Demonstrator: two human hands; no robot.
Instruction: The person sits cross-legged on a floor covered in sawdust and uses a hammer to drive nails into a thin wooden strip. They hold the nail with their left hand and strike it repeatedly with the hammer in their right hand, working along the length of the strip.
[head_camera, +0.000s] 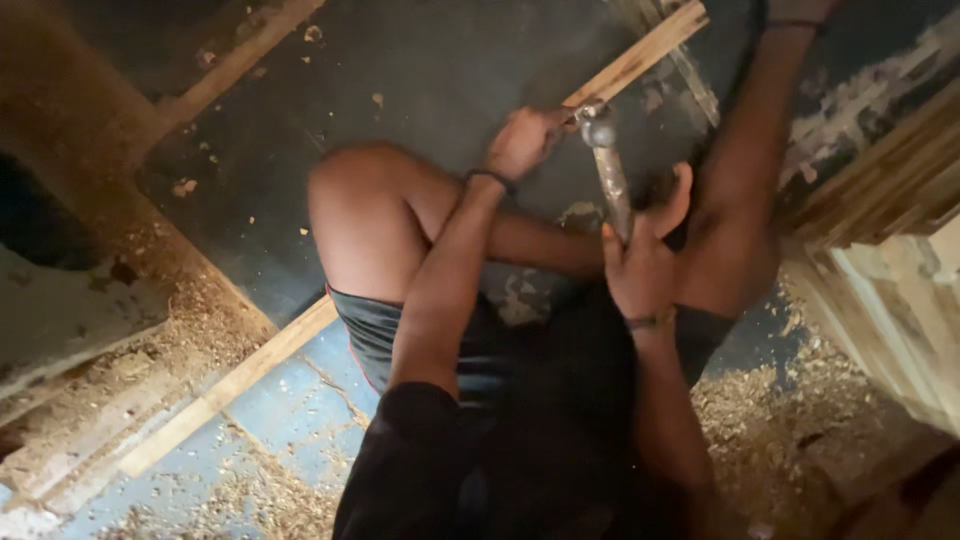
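Note:
I am crouched over a long wooden strip (640, 55) that runs diagonally across the dark floor and under my bent legs. My left hand (525, 140) grips that strip where it shows above my knee. My right hand (640, 265) is closed around the handle of a hammer (607, 160). The hammer's metal head sits right beside my left hand, at the strip. The lower stretch of the wooden strip (225, 385) comes out from under my thigh toward the lower left.
Sawdust (790, 420) lies thick on the floor at lower right and along the left. Stacked wooden boards (890, 250) stand at the right edge. Another wooden batten (235, 60) lies at upper left. A dark opening sits at far left.

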